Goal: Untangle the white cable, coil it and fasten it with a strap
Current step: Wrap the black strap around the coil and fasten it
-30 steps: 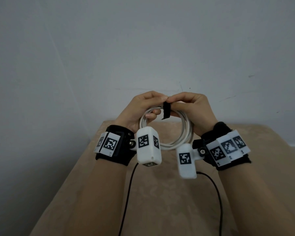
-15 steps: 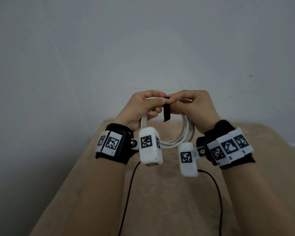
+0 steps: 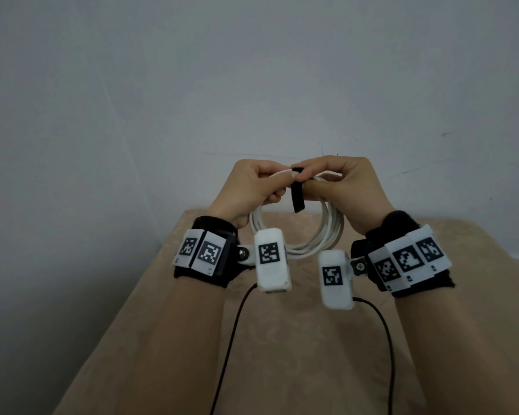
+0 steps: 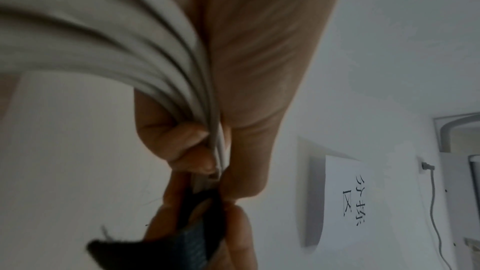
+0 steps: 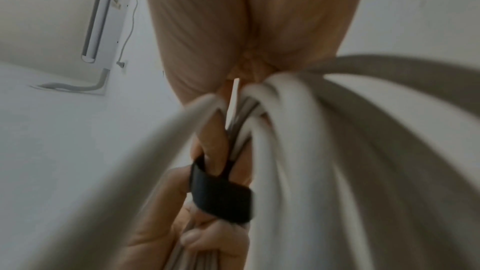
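Note:
The white cable hangs as a round coil in the air above a beige table, held at its top by both hands. My left hand grips the bundled strands with curled fingers. My right hand pinches the black strap where it loops over the top of the coil. The strap's free end hangs down inside the ring. In the right wrist view the strap wraps round the strands and a finger. In the left wrist view its fuzzy end shows below the fingers.
The beige table lies under the hands, its left edge dropping to a dark floor. Two thin black wires run down from the wrist cameras. A plain grey wall stands behind. A paper sign is seen on a wall.
Both hands have risen slightly with the coil. The strap's free end hangs a little lower and straighter inside the ring than before.

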`<state>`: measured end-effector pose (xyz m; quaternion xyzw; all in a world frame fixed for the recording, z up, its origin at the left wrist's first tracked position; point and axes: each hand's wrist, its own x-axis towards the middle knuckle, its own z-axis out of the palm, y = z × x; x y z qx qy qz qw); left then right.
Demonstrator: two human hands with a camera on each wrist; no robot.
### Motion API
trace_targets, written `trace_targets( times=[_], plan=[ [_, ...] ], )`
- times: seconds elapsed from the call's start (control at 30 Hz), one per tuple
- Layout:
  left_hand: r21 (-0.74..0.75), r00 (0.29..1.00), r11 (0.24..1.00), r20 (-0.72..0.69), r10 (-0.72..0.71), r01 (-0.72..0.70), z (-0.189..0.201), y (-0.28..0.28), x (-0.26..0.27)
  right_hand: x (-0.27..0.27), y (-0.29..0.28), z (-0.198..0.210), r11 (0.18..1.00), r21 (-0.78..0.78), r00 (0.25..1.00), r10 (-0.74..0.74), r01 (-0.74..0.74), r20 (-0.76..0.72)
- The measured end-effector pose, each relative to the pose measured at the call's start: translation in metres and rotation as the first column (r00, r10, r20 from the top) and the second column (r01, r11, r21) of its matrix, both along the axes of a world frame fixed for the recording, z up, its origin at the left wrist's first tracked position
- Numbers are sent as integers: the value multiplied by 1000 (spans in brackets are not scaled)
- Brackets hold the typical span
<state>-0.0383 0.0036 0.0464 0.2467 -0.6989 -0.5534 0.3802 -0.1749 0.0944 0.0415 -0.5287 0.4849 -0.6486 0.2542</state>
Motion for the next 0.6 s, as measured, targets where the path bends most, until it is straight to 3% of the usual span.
trace_targets(
  times=[0.13, 0.27, 0.33, 0.47, 0.6],
  plan=[
    [33, 998, 999, -63, 19, -17, -3, -3, 1, -9, 4, 2, 995, 74, 998, 62, -62, -7],
    [137, 978, 990, -208, 7, 22, -2, -6, 5, -20, 8, 4, 983, 134, 968, 92, -126, 235],
    [141, 969, 988, -245, -27, 63, 0, -4, 4, -23, 8, 0, 963, 208, 954, 108, -169, 279],
    [85, 969, 990, -231, -88, 110, 3, 1, 1, -17, 7, -6, 888, 286, 890, 236, -361, 390],
    [75, 973, 990, -205, -103, 121, 1, 1, 2, -10, 6, -6, 838, 319, 851, 281, -443, 443]
  ],
)
